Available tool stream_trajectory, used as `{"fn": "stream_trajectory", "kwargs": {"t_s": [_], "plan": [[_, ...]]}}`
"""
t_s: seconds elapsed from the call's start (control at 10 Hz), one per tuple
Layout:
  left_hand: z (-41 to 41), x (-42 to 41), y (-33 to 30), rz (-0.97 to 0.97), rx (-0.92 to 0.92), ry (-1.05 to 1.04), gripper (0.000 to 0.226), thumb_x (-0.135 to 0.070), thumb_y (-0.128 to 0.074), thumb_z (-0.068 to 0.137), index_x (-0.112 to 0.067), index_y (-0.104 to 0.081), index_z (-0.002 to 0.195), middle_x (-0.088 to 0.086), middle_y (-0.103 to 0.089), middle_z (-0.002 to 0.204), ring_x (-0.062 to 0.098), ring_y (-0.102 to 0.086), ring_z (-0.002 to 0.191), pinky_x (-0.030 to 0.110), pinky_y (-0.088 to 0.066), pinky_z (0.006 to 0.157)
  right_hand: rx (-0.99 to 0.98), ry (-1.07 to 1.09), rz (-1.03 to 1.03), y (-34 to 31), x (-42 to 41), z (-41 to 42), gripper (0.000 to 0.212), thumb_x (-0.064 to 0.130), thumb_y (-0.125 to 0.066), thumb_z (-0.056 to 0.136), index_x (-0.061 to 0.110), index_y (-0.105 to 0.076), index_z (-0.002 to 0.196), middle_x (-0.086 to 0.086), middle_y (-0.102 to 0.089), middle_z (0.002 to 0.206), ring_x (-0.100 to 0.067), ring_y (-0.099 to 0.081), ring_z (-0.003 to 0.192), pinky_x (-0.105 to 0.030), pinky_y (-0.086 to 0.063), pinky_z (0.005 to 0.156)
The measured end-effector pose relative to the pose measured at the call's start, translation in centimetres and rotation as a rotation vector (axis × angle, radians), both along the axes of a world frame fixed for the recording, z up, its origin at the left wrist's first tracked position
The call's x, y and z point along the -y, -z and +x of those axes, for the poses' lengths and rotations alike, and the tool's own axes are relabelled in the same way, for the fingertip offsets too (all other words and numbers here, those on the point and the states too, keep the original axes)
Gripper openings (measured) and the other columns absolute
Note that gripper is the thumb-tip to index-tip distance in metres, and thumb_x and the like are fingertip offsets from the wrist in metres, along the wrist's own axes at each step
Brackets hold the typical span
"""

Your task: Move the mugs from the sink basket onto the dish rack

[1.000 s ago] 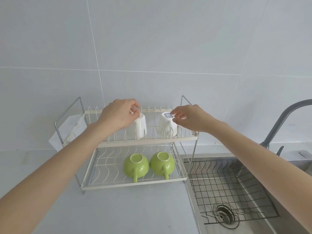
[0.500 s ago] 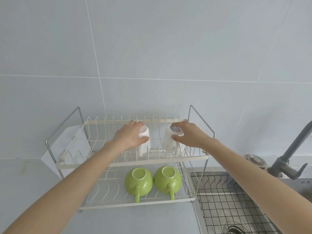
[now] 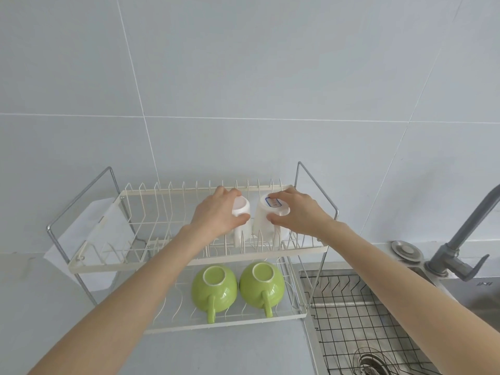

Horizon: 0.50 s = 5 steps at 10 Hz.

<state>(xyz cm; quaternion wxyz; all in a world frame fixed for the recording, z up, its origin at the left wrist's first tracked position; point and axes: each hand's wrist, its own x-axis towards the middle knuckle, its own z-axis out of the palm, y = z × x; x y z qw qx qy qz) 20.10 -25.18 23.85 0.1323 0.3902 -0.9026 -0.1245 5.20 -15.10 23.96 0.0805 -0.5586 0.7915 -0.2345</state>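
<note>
Upper tier of dish rack (image 3: 97,262) open at left, white mugs (image 3: 266,226) crowd right, prongs upright throughout

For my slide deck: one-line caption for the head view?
Both hands set white mugs upside down on the rack's upper tier.

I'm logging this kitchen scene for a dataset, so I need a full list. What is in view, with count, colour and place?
White mugs: 2, white, upside down side by side on the rack's upper tier; left one, right one with a blue-edged sticker on its base.
Green mugs: 2, green, upside down on the lower tier, handles toward the camera; left, right.
Dish rack: 1, cream wire with metal frame, two tiers, on the counter by the wall.
Sink basket: 1, dark wire, in the sink at right, no mugs visible in it.
Faucet: 1, grey, far right.
Left hand: grips the left white mug.
Right hand: grips the right white mug.
</note>
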Motion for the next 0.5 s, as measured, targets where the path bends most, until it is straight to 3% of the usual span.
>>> {"fn": "stream_trajectory", "kwargs": {"t_s": [0.3, 0.5], "plan": [[0.0, 0.4, -0.6, -0.014, 0.106, 0.013, 0.06, -0.047, -0.055, 0.08, -0.025, -0.036, 0.132, 0.005, -0.043, 0.132, 0.029, -0.046, 0.121, 0.038, -0.04, 0.092, -0.029, -0.023, 0.068, -0.3, 0.0, -0.1, 0.05, 0.04, -0.056, 0.083, 0.027, -0.044, 0.13, 0.003, -0.044, 0.136, -0.021, -0.045, 0.121, -0.033, -0.037, 0.096], [0.1, 0.6, -1.9, -0.007, 0.198, 0.066, 0.066, -0.05, -0.049, 0.083, -0.02, -0.028, 0.138, 0.005, -0.033, 0.146, 0.026, -0.035, 0.133, 0.042, -0.035, 0.102, -0.118, -0.072, 0.167, -1.6, -0.5, 0.3, 0.058, 0.047, -0.05, 0.086, 0.026, -0.033, 0.138, 0.001, -0.03, 0.149, -0.023, -0.032, 0.134, -0.038, -0.033, 0.103]]}}
